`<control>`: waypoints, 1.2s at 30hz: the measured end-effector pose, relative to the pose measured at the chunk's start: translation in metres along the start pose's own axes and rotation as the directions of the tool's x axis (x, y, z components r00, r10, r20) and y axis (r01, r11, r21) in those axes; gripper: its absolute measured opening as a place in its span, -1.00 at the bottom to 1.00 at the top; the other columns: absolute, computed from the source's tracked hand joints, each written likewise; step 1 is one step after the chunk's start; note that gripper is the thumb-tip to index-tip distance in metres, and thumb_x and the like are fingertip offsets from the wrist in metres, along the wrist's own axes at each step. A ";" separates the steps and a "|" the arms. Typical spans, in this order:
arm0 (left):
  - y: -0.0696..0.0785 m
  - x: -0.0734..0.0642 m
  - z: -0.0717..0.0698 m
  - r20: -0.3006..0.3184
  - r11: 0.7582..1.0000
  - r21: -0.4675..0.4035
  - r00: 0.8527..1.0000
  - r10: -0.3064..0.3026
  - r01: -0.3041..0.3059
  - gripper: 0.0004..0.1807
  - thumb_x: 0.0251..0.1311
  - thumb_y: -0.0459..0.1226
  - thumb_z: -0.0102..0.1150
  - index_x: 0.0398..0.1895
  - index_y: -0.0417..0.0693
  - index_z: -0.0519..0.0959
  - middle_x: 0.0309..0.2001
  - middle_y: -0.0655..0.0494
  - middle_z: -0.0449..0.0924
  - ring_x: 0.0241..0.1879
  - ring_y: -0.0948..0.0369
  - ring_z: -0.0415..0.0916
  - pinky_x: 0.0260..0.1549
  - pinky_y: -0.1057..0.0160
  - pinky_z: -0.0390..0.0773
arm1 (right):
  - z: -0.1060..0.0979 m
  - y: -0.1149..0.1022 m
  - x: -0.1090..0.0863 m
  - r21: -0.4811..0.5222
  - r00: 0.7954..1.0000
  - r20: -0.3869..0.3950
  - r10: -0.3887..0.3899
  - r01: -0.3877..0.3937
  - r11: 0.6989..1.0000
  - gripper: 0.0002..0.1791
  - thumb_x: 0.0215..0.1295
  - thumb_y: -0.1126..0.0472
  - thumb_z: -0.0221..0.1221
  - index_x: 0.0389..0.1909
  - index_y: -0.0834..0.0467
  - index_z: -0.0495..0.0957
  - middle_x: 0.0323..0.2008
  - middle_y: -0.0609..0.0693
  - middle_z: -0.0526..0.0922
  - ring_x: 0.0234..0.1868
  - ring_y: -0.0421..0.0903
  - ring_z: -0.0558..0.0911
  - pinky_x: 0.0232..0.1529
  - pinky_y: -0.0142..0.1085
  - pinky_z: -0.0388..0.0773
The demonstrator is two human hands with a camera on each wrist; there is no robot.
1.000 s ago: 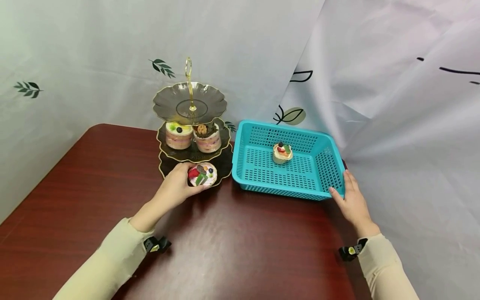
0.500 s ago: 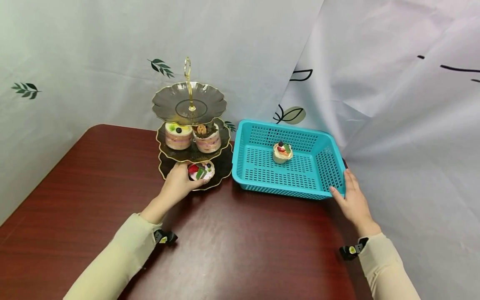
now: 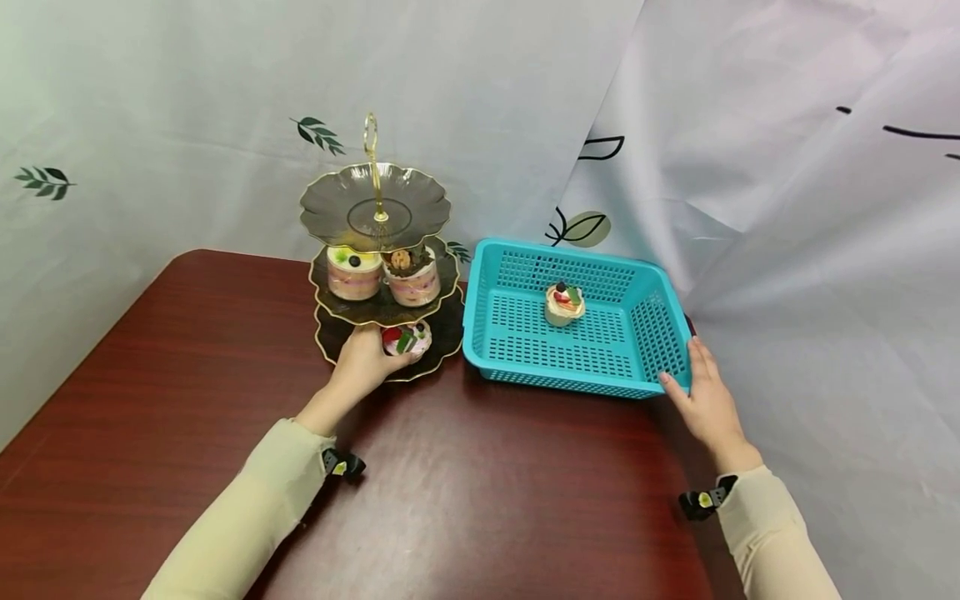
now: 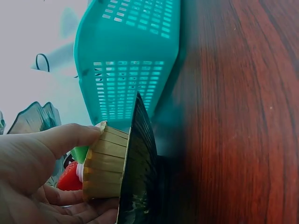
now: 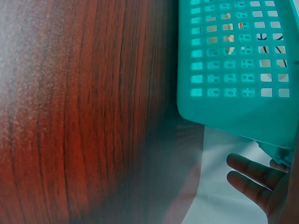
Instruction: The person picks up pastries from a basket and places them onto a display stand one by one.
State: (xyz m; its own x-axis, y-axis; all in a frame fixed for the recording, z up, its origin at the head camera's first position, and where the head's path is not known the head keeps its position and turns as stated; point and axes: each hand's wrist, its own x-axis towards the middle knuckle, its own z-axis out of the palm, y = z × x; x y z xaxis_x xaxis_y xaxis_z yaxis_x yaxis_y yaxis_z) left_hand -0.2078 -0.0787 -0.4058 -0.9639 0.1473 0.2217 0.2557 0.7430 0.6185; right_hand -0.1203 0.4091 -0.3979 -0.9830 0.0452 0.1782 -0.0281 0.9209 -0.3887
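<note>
My left hand (image 3: pixel 362 365) grips a cupcake (image 3: pixel 406 340) topped with a strawberry, a green piece and a dark berry. In the left wrist view its pleated gold paper cup (image 4: pixel 106 165) sits between thumb and fingers, its base right at the scalloped lower plate (image 4: pixel 136 172) of the tiered stand (image 3: pixel 375 221). My right hand (image 3: pixel 708 408) rests at the near right corner of the turquoise basket (image 3: pixel 480 333), thumb by the rim and fingers along the outer side. In the right wrist view two of its fingers (image 5: pixel 254 179) stick out straight below the basket.
Two layered cakes, one with a yellow-green top (image 3: pixel 354 273) and one with a walnut (image 3: pixel 412 279), stand on the middle plate. A cream cupcake (image 3: pixel 563 307) stands in the basket. The reddish-brown table (image 3: pixel 480 500) reaches a grey patterned cloth (image 3: pixel 225 125) behind.
The left hand has moved the cupcake slightly back and down onto the lower plate, partly under the middle one. The right hand and basket have stayed nearly still.
</note>
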 end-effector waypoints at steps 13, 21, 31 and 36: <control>-0.011 0.009 0.008 0.000 0.999 -0.016 0.999 -0.032 0.032 -0.51 -0.04 -0.13 0.42 -0.22 -0.38 0.52 -0.29 -0.31 0.61 -0.26 -0.17 0.57 -0.24 -0.11 0.49 | 0.000 -0.001 0.000 0.015 1.000 -0.017 -0.001 0.001 1.000 -0.15 0.45 -0.09 -0.06 0.48 0.35 -0.16 0.48 0.34 -0.08 0.36 0.41 0.14 0.16 0.36 0.18; -0.021 0.013 0.015 -0.019 0.998 -0.049 0.999 -0.032 0.031 -0.45 -0.03 -0.15 0.40 -0.09 -0.39 0.50 -0.17 -0.37 0.60 -0.14 -0.23 0.55 -0.12 -0.14 0.49 | 0.001 -0.001 0.001 0.007 1.000 -0.008 0.006 -0.006 1.000 -0.15 0.45 -0.08 -0.06 0.48 0.35 -0.16 0.49 0.34 -0.08 0.36 0.41 0.14 0.17 0.35 0.19; -0.023 0.016 0.018 -0.047 0.999 -0.041 0.998 -0.036 0.034 -0.54 -0.01 -0.10 0.39 -0.30 -0.36 0.56 -0.27 -0.36 0.63 -0.19 -0.24 0.56 -0.18 -0.15 0.48 | -0.002 -0.005 0.001 -0.003 1.000 0.005 0.016 -0.016 1.000 -0.15 0.45 -0.09 -0.06 0.49 0.35 -0.16 0.49 0.33 -0.09 0.34 0.41 0.17 0.17 0.34 0.21; -0.024 0.014 0.017 -0.045 0.998 -0.052 0.999 -0.028 0.026 -0.47 0.01 -0.07 0.40 -0.15 -0.35 0.52 -0.14 -0.36 0.60 -0.09 -0.24 0.54 -0.12 -0.16 0.47 | -0.002 -0.005 0.000 -0.005 1.000 0.011 0.016 -0.016 1.000 -0.15 0.45 -0.09 -0.07 0.48 0.36 -0.16 0.49 0.34 -0.09 0.35 0.42 0.16 0.17 0.35 0.20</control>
State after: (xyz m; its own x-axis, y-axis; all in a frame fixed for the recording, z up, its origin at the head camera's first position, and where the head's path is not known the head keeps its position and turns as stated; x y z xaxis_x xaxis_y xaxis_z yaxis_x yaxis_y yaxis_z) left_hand -0.2284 -0.0834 -0.4304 -0.9665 0.0964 0.2379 0.2340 0.7118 0.6623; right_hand -0.1202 0.4058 -0.3942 -0.9852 0.0558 0.1619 -0.0114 0.9219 -0.3872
